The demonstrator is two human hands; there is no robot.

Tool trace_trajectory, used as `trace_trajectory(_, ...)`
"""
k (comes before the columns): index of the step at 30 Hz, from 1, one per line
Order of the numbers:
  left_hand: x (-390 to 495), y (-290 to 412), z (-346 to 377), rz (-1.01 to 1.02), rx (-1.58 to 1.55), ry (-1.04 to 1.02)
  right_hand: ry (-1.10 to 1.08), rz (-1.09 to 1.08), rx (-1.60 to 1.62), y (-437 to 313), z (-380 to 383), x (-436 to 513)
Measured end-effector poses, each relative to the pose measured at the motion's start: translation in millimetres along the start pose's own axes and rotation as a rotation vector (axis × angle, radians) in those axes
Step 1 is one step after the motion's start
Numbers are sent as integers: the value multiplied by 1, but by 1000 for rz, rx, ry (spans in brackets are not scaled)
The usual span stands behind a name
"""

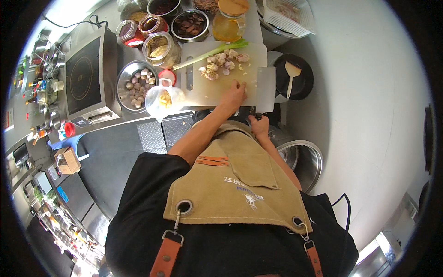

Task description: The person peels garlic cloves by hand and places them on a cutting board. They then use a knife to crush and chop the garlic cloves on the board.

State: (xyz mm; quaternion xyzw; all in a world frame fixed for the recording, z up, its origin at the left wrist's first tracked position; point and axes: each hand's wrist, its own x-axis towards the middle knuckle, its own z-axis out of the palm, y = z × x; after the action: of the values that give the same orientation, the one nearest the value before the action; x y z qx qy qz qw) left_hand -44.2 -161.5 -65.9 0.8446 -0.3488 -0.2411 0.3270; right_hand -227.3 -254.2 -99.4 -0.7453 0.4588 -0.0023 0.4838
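Observation:
My right hand (259,124) grips the dark handle of a cleaver, whose broad blade (265,89) lies over the right edge of the white cutting board (207,95). With fingers bent together, my left hand (236,93) is on the board near its front; a small pale piece seems to be at its fingertips, too small to tell. Beyond it are garlic cloves and bulbs (216,65) with loose bits of skin, and a green-and-white stalk (211,54) lies behind them. Left of the board, a clear plastic jug (162,104) holds peeled cloves.
A steel bowl of small round bulbs (121,86) stands beside an induction cooker (83,76). Open jars (162,50), a steel pot of dark dried pieces (189,25) and a glass teapot (228,27) line the back. At right is a black pan (304,83) with a spatula (292,71).

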Motion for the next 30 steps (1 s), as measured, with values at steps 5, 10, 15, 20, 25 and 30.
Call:
trace_trajectory(5, -15, -2, -14, -76, -68, 87, -32, -36, -184, -31, 2, -9)
trace_trajectory(10, -55, -21, -30, 6, -84, 203, -104, 64, -238, -50, 11, -12)
trace_trajectory(15, -59, -36, -28, -194, -229, 142, -312, 237, -404, -21, 13, -21)
trace_trajectory(20, -58, -41, -25, -110, -230, 181, -214, 115, -274, -31, 12, -17)
trace_trajectory(25, -62, -44, -27, -129, -259, 172, 125, -222, -154, -54, 12, -16)
trace_trajectory(30, -62, -50, -21, -78, -240, 242, -123, 108, -323, -35, 20, -15)
